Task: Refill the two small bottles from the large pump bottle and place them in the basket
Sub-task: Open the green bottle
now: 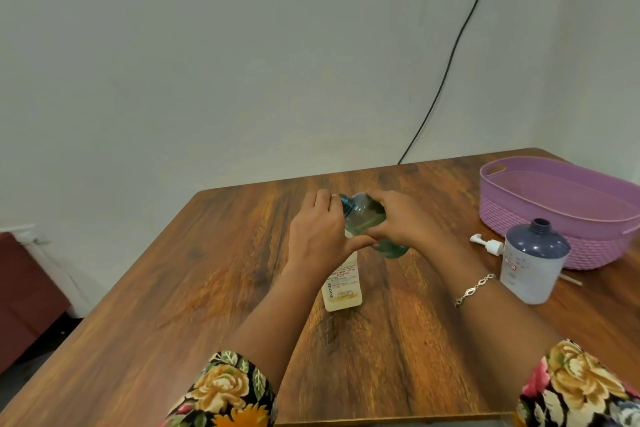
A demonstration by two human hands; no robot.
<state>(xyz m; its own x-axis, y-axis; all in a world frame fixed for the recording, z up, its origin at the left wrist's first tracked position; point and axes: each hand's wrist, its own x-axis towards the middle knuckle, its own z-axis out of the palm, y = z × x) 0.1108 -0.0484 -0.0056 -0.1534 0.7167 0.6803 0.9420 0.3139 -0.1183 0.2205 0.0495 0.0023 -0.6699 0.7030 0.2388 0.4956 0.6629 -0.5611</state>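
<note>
- Centrally, right hand (398, 222) fingers grasp the tilted green bottle (367, 215), neck aimed up-left.
- Left hand (318, 232) fingers curl there, grasp unclear, above upright white bottle (343, 284).

Blind spots around the white bottle (343, 291)
Its top sat hidden under the left hand (317, 236). Just above, the right hand (398, 222) covered the middle of the green bottle (367, 215). Well to its right, the basket (512, 218) ran off the frame edge, and I couldn't read the large bottle (533, 260) label.
</note>
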